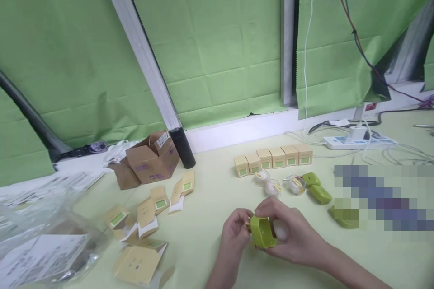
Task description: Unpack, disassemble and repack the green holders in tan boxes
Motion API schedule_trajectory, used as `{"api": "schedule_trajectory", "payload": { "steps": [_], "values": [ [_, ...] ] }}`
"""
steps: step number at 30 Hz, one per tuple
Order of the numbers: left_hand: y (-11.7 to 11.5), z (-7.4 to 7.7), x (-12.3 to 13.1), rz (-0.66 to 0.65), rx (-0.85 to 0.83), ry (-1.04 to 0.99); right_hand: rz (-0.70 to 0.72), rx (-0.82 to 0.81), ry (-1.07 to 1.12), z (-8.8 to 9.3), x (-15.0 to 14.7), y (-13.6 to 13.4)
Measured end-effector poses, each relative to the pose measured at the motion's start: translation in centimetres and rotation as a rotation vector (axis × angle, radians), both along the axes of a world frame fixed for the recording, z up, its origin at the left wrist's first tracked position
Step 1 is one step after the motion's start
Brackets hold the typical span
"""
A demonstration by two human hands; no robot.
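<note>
A hollow green plastic shell (261,232) is held up between my two hands above the table, its open side facing right. My left hand (234,231) pinches at its left edge, where a small yellow bit shows between the fingers. Around its top and right side, my right hand (298,237) is closed, with a whitish round piece (281,230) against the palm. Just beyond lie clear packs with pale contents, one of them a round pack (295,184). To their right rest green plastic parts (320,194), and another green part (345,216) is nearer me.
Several small tan boxes (278,158) stand in a row behind. Unfolded tan cartons (137,263), a brown cardboard box (154,158), a black cylinder (182,148) and plastic bags (50,244) lie left. A power strip (359,142) with cables sits back right. One area at right is pixelated.
</note>
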State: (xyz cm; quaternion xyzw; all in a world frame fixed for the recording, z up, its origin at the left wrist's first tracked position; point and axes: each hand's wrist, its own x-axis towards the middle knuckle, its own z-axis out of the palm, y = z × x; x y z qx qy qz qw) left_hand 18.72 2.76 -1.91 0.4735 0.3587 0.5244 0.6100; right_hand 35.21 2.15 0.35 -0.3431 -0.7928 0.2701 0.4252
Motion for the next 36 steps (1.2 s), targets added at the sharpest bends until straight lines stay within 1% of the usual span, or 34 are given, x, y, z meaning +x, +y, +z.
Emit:
{"api": "schedule_trajectory", "payload": {
  "steps": [3, 5, 7, 10, 12, 13, 15, 19, 21, 24, 26, 28, 30, 36],
  "values": [
    [-0.5, 0.2, 0.6, -0.077, -0.103, -0.179, -0.033, -0.065, 0.036, -0.5, -0.3, 0.0],
    [-0.8, 0.4, 0.8, -0.126, -0.141, -0.290, -0.060, -0.175, 0.074, -0.7, -0.5, 0.0],
    [-0.8, 0.7, 0.7, -0.107, -0.143, -0.341, -0.089, -0.354, 0.165, -0.6, -0.4, 0.0],
    [-0.3, 1.1, 0.0, -0.022, -0.198, -0.411, -0.081, -0.672, 0.426, 0.1, 0.1, 0.1],
    [0.1, 1.1, -0.4, -0.006, -0.279, -0.463, -0.029, -0.800, 0.594, 0.7, 0.5, 0.3],
    [0.3, 1.0, -0.6, -0.013, -0.316, -0.482, -0.016, -0.816, 0.640, 0.9, 0.7, 0.4],
    [0.3, 0.6, -0.6, -0.062, -0.363, -0.497, -0.036, -0.782, 0.638, 1.1, 0.9, 0.7],
    [-0.2, 0.2, -0.1, -0.173, -0.354, -0.440, -0.102, -0.647, 0.451, 1.1, 1.0, 0.9],
    [-0.6, 0.3, 0.1, -0.180, -0.308, -0.376, -0.117, -0.507, 0.368, 0.8, 0.9, 0.8],
    [-1.0, 0.7, 0.3, -0.200, -0.269, -0.278, -0.149, -0.217, 0.189, 0.4, 0.9, 0.5],
    [-1.3, 1.0, 0.3, -0.221, -0.273, -0.248, -0.111, -0.062, 0.051, 0.2, 0.7, 0.3],
    [-1.5, 1.2, 0.4, -0.235, -0.273, -0.251, -0.022, 0.045, -0.054, 0.1, 0.5, 0.1],
    [-1.6, 1.2, 0.5, -0.249, -0.259, -0.269, 0.029, 0.111, -0.126, 0.0, 0.2, 0.0],
    [-1.7, 0.5, 0.6, -0.270, -0.249, -0.314, 0.009, 0.225, -0.184, -0.4, -0.2, 0.0]
  ]
}}
